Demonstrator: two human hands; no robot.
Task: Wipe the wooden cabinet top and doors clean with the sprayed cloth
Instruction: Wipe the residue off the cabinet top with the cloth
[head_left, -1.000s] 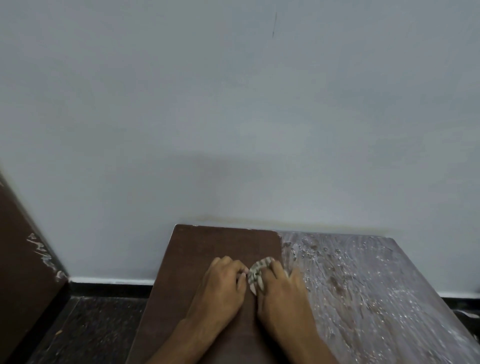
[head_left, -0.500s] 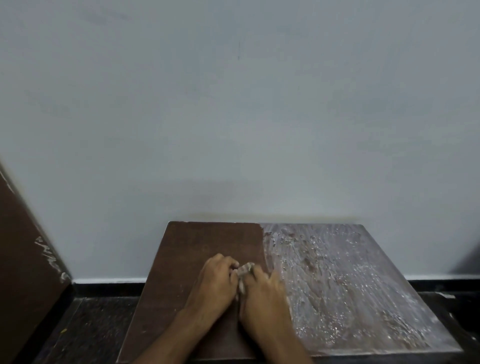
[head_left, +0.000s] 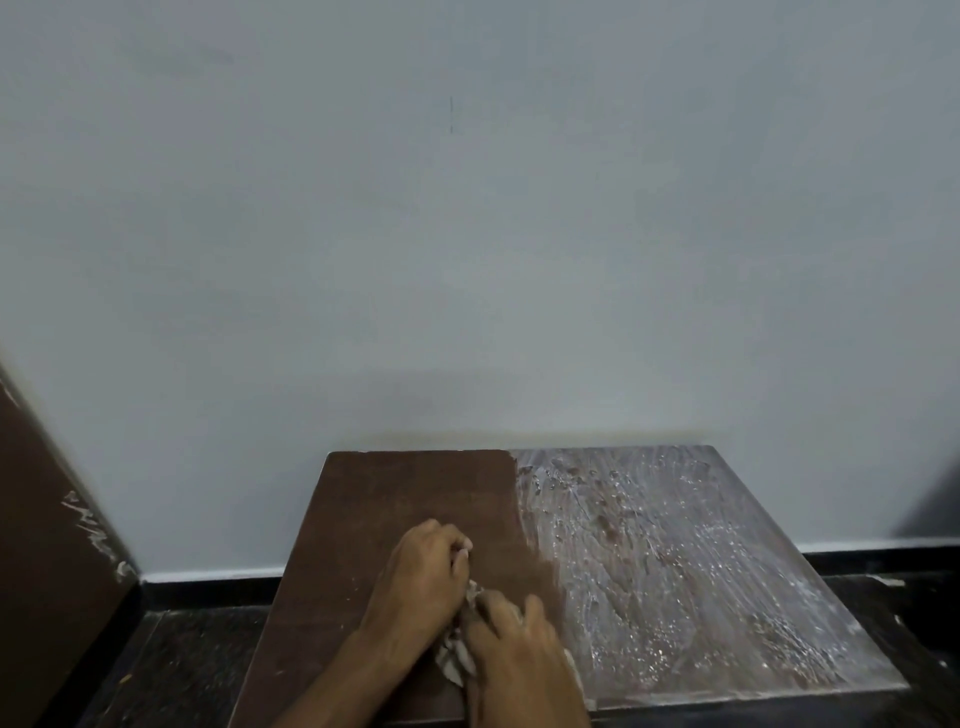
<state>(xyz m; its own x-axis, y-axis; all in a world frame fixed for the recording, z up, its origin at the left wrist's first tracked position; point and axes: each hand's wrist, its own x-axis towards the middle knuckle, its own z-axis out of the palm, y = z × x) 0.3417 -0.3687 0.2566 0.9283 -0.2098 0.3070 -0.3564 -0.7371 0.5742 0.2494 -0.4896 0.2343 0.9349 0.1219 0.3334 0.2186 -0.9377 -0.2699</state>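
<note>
The wooden cabinet top stands against the wall; its left part is dark and wiped, while the right part is covered in whitish streaks and droplets. A pale, crumpled cloth lies near the top's front middle, mostly hidden under my hands. My left hand presses on the cloth's left side with curled fingers. My right hand covers and grips the cloth beside it. The cabinet doors are out of view.
A plain grey-white wall rises right behind the cabinet. A dark wooden panel with white scuffs leans at the left. Dark floor with a black skirting runs around the cabinet.
Both hands with the cloth have slid back toward the front edge of the top. The right hand now sits nearer than the left.
</note>
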